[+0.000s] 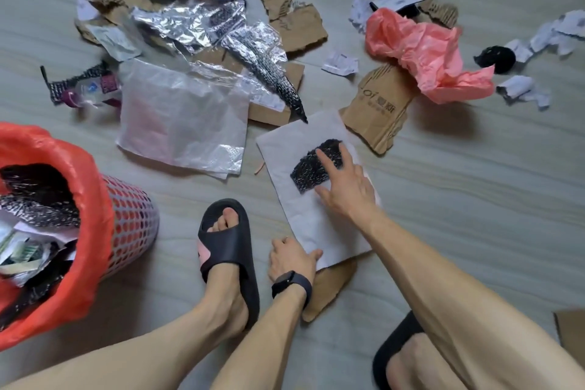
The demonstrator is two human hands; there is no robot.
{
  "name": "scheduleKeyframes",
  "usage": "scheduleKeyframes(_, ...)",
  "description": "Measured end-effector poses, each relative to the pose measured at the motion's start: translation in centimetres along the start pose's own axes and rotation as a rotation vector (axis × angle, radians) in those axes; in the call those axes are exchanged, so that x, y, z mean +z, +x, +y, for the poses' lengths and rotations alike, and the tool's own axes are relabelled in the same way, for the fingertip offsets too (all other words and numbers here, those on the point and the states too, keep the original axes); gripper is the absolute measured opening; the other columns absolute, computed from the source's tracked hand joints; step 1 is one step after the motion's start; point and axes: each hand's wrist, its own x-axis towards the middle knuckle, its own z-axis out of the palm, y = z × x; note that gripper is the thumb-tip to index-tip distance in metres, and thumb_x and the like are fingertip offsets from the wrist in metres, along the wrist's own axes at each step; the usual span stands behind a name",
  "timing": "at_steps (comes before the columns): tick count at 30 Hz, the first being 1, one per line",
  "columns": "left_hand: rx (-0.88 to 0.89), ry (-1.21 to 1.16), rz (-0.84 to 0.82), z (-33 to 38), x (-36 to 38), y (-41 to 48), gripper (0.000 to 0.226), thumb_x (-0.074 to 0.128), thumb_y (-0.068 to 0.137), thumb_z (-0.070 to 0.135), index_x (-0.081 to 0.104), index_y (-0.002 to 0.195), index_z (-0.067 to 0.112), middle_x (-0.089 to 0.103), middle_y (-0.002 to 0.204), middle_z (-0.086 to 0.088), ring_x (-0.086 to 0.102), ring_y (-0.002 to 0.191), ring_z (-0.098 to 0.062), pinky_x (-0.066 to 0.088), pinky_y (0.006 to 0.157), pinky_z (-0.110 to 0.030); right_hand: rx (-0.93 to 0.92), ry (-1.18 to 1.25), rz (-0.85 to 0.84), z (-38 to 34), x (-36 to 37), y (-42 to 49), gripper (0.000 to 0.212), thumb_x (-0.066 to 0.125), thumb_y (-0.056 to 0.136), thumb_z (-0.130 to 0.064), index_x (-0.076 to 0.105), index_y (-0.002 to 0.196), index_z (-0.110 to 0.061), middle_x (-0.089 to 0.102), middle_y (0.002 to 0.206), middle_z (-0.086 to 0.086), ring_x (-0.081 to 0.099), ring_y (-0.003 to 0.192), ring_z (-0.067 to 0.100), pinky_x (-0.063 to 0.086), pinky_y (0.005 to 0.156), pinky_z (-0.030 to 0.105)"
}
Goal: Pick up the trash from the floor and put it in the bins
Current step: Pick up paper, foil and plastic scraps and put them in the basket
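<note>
While the left hand point(292, 260) pinches the near corner of a white paper sheet point(313, 225) on the floor, thumb on top and fingers curled under the edge, the right hand point(343, 187) reaches over the sheet with fingers spread and loose. Its forefinger lies across a black glittery scrap point(308, 172) resting on the far half of the sheet, and its thumb sits at the scrap's near edge; nothing is gripped on that side yet.

A torn piece of cardboard point(329, 288) pokes out from under the sheet's near end. The bin point(133, 218), a mesh basket with a red liner and already part full, stands to the near left, well apart from the sheet.

The step in hand looks like gathering this sheet and the scrap on it. Next, the right thumb and forefinger would need to close on the scrap, or the sheet be lifted level so the scrap does not slide off, then carried left to the bin. Crumpled foil point(190, 25), a pink plastic bag point(421, 51) and more litter wait farther off.
</note>
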Motion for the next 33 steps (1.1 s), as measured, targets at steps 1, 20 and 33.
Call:
scheduleKeyframes(1,-0.007,-0.004,-0.004,0.2,-0.1,0.2,0.058,0.065,0.076,0.061,0.061,0.107,0.013,0.053,0.113,-0.006,0.060,0.099,-0.032,0.053,0.081,-0.044,-0.001,-0.019,-0.015,-0.1,0.2,0.8,0.077,0.058,0.092,-0.045,0.011,0.153,-0.048,-0.001,0.165,0.004,0.031,0.135,0.039,0.041,0.101,0.047)
scheduleKeyframes(20,0.159,-0.284,0.146,-1.1,-7.3,0.5,0.013,0.059,0.088,0.022,0.055,0.101,0.024,0.068,0.099,-0.002,0.059,0.093,-0.026,0.042,0.079,-0.030,0.169,0.294,0.174,3.3,-0.9,-3.1,0.020,0.052,0.093,-0.030,0.068,0.100,-0.022,0.072,0.089,0.013,0.064,0.087,0.039,0.047,0.069,0.039)
scheduleKeyframes(33,0.556,-0.298,0.516,-2.9,-22.6,-6.1,0.011,0.062,0.084,0.021,0.063,0.093,0.026,0.072,0.090,0.001,0.067,0.088,-0.023,0.054,0.076,-0.032,-0.159,0.529,0.459,-11.8,-11.6,-9.4,0.028,0.054,0.093,-0.033,0.064,0.118,-0.030,0.074,0.074,0.000,0.065,0.055,0.011,0.055,0.051,0.030)
